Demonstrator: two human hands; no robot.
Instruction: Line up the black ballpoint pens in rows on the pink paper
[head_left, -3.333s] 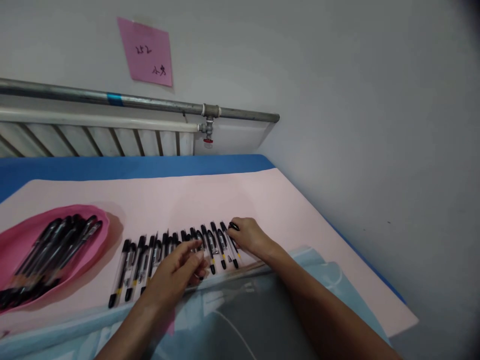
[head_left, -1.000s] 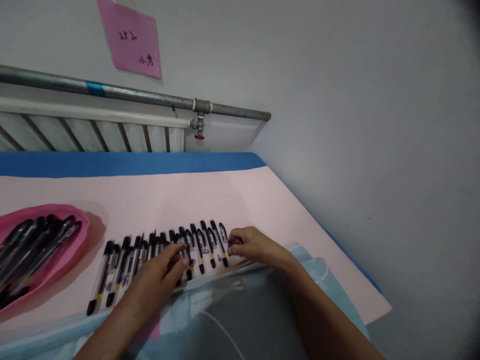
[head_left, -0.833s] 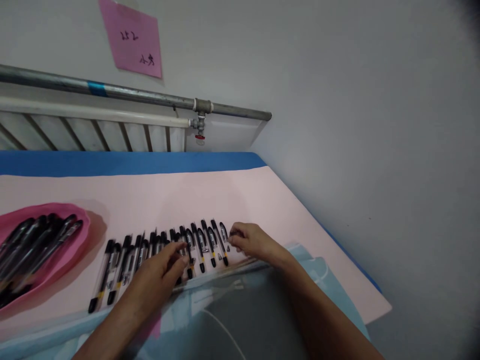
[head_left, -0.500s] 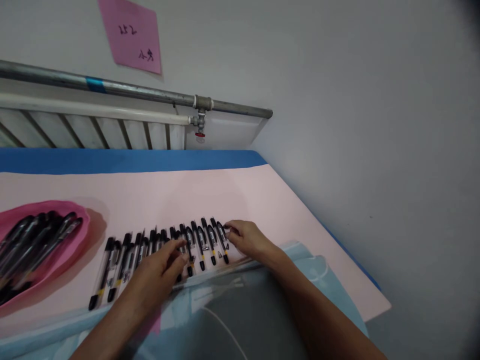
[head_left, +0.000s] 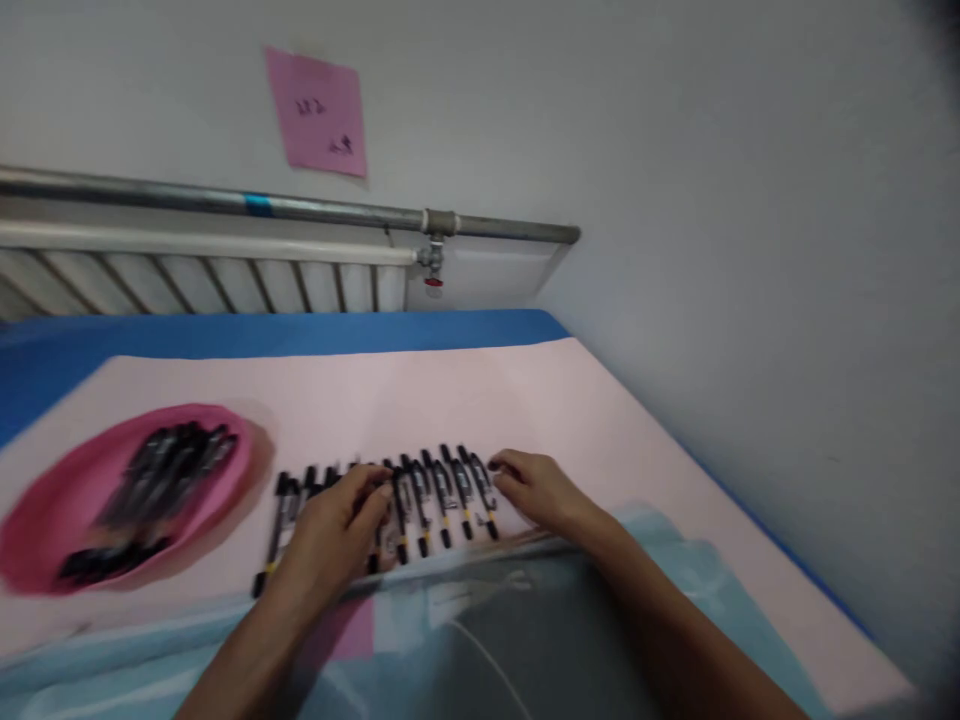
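A row of black-and-clear pens (head_left: 444,490) lies side by side on the pink table top, several with yellow bands near their lower ends. Over the middle of the row is my left hand (head_left: 349,525), thumb and bent fingers a little apart, hiding some pens beneath it. Its fingertips are close to the pens' upper ends; whether they touch is unclear. Just right of the last pen, my right hand (head_left: 540,490) has its fingers curved towards the row, with a gap between thumb and forefinger. Nothing shows in either hand.
A pink oval basin (head_left: 45,510) at the left holds many more pens. Light-blue plastic (head_left: 675,550) covers my lap along the table's near edge. A wall (head_left: 750,300) bounds the right side, and a radiator (head_left: 285,285) with a pipe (head_left: 360,213) stands behind.
The view has swung left, so the scene shifts right and more of the basin shows. Both hands keep nearly the same places over and beside the row.
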